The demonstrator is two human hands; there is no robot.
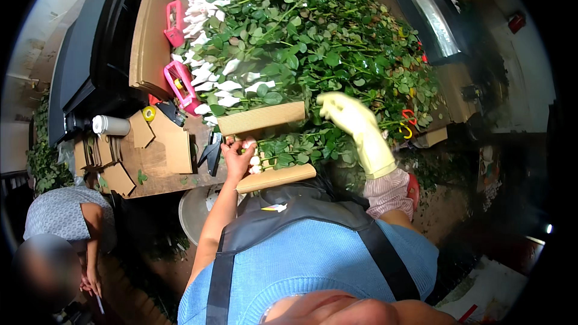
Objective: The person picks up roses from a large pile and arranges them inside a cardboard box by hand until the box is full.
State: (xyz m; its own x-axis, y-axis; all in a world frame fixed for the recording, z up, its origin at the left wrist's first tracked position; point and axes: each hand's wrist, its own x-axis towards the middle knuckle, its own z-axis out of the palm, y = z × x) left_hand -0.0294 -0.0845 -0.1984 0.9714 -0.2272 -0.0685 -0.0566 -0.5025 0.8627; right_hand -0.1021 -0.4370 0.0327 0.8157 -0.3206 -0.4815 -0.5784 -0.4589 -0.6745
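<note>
My bare left hand [238,158] is at the left end of a bunch of roses, its fingers on pale pink rose heads [255,161] beside a corrugated cardboard wrap [262,118]. The wrap's other flap [276,178] lies nearest my body, with leafy stems [298,148] between the two flaps. My right hand [345,110], in a pale yellow rubber glove, is raised over the stems to the right of the wrap; it is slightly blurred and its fingers look bent. Whether it holds anything cannot be seen. Beyond, many roses with white sleeves on their heads [228,85] lie in a big leafy heap [316,40].
Left of the roses are pink tape dispensers [181,85], a black stapler [210,153], cardboard sheets [151,40], cut cardboard pieces [178,151], a white bottle [110,125] and black boxes [95,45]. A co-worker [67,216] bends at the lower left. Red-handled scissors [408,117] lie right.
</note>
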